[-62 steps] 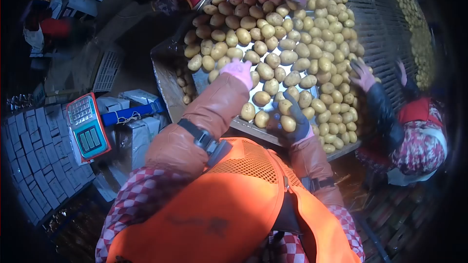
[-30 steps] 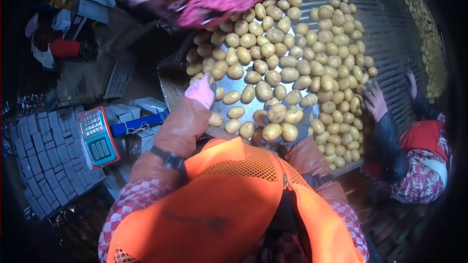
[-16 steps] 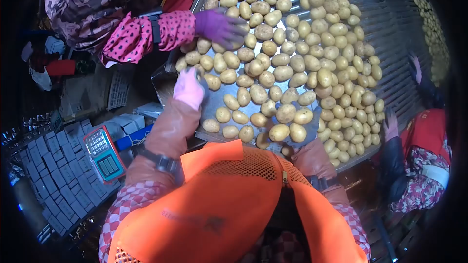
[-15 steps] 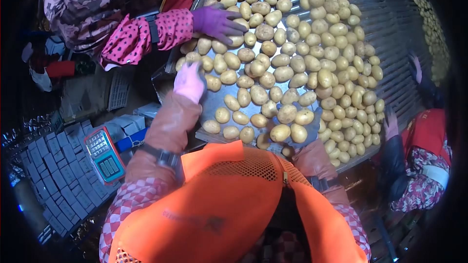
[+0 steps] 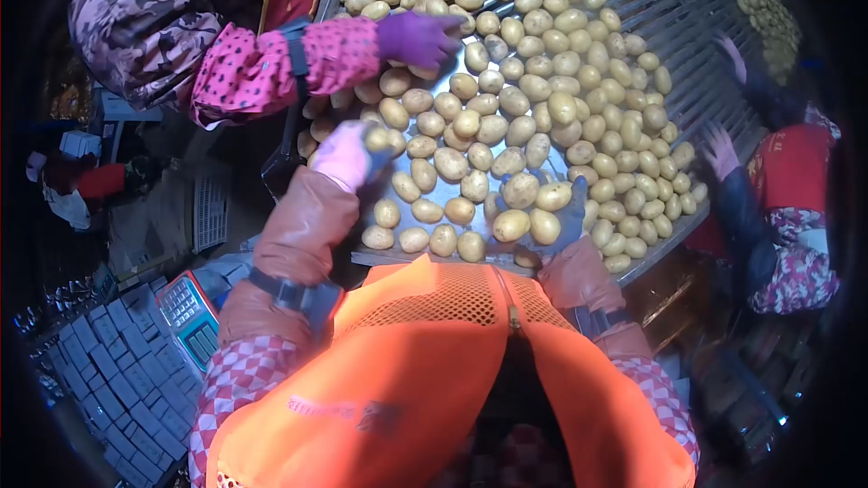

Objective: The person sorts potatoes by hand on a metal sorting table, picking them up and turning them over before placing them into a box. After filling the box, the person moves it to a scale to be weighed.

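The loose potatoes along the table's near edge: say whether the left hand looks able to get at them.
Probably yes: nothing tall blocks the way from the left hand to the loose potatoes, though it seems to be gripping a potato already.

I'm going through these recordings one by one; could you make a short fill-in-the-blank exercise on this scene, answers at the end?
Several potatoes are heaped in the person's own ____ hand.
The person's vest is ____.
A co-worker's spotted sleeve is ____.
In the picture, the keypad lies to the ____ of the vest.

Missing words: right; orange; pink; left.
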The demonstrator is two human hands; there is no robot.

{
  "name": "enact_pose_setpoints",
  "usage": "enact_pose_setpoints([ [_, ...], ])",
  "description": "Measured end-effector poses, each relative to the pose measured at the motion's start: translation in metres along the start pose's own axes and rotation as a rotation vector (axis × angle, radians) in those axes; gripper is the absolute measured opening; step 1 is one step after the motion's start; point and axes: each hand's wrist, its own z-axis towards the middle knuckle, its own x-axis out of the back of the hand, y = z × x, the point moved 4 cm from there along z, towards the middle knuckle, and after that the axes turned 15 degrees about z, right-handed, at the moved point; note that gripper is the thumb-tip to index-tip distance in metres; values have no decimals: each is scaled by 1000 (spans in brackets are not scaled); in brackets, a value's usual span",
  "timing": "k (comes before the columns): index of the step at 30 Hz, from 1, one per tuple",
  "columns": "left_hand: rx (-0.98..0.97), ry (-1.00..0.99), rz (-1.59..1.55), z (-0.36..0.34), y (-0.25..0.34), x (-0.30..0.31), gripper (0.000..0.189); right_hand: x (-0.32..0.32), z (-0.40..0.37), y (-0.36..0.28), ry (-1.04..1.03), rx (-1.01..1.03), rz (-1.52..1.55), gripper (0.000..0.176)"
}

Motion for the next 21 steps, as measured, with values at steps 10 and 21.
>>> enact_pose_setpoints([
  [10, 61, -560, -535, 48, 51, -94, 31, 63, -87, -41, 30, 429, -721, 61],
  [21, -363, -1031, -1153, -117, 251, 27, 50, 143, -354, -5, -225, 971, 166, 67],
])
